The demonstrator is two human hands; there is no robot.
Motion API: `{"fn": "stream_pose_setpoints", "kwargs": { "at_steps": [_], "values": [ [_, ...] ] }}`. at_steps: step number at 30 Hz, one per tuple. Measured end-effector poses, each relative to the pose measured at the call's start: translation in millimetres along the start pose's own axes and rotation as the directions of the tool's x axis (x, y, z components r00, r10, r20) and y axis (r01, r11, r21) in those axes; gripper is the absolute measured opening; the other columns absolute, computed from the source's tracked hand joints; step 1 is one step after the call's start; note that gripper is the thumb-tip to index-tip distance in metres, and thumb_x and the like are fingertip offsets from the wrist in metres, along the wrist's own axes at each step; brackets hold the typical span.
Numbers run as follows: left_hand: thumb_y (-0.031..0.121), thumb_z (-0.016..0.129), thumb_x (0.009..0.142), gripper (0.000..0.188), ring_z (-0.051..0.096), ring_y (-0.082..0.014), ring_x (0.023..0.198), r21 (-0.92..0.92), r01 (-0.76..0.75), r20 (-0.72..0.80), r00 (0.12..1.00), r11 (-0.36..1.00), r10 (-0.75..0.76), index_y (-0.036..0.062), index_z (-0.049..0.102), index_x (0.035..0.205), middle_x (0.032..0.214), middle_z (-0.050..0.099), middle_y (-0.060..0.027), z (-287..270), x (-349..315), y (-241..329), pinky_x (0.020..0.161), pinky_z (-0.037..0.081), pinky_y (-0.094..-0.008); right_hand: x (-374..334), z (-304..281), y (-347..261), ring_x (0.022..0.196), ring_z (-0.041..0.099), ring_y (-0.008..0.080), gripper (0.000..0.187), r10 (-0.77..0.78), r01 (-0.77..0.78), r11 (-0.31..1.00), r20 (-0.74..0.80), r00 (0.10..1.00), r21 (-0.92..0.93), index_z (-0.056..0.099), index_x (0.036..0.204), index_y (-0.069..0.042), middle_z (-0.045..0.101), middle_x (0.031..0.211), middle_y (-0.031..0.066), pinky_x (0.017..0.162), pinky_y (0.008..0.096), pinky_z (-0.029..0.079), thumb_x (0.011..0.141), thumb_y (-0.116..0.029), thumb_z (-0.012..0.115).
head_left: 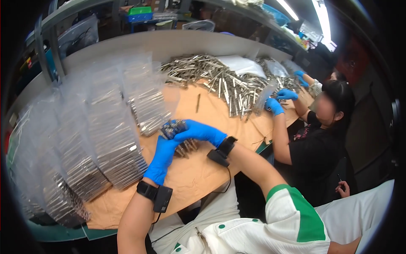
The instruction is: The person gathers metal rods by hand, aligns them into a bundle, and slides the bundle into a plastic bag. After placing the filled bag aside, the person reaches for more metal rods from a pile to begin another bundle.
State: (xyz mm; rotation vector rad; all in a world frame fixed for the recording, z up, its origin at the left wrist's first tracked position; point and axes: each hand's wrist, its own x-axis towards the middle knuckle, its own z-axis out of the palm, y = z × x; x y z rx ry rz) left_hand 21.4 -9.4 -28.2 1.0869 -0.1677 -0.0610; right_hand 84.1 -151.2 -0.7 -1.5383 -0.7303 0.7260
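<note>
A bundle of slim metal pieces point(187, 148) is gathered between my two blue-gloved hands, above the brown paper on the table. My left hand point(164, 153) closes round its near left side. From the right, my right hand point(198, 131) wraps over the top, and its fingers meet the left hand. Both hands partly hide the bundle, and the exact kind of the pieces cannot be made out. Just beyond the hands lies a clear plastic bag point(148, 108) filled with similar metal pieces. A single metal piece point(198, 103) rests alone on the paper.
Overlapping filled clear bags point(114, 158) cover the table's left side. A large loose heap of metal pieces point(230, 86) lies along the back, with white plastic bags point(243, 65) on it. At right, a co-worker's gloved hands point(281, 100) work at the heap; another person's gloved hands point(301, 78) are beyond.
</note>
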Motion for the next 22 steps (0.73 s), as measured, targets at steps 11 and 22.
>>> {"fn": "stream_pose_setpoints", "kwargs": {
  "at_steps": [11, 22],
  "values": [
    [0.009, 0.063, 0.077, 0.021, 0.059, -0.0139, 0.077, 0.501, -0.209, 0.14, 0.977, 0.84, 0.16, 0.0006, 0.058, 0.096, 0.086, 0.062, -0.0094, 0.3, -8.1, 26.0, 0.067, 0.047, -0.0272, -17.7, 26.9, -41.4, 0.105, 0.05, 0.0157, 0.053, -0.18, 0.163, 0.975, -0.109, 0.978, -0.149, 0.048, 0.12, -0.004, 0.055, 0.114, 0.0064, 0.093, 0.03, 0.039, 0.072, -0.01, 0.069],
    [0.014, 0.062, 0.078, 0.028, 0.06, -0.0181, 0.081, 0.474, 0.113, -0.091, 0.993, 0.873, -0.078, 0.0054, 0.057, 0.103, 0.091, 0.063, -0.0087, 8.3, -7.6, 31.8, 0.072, 0.048, -0.0281, -9.1, 13.6, -29.9, 0.113, 0.045, 0.0195, 0.059, -0.186, 0.181, 0.979, -0.047, 0.981, -0.094, 0.043, 0.125, -0.002, 0.048, 0.124, 0.0102, 0.097, 0.0319, 0.035, 0.072, -0.012, 0.068]
  ]
}}
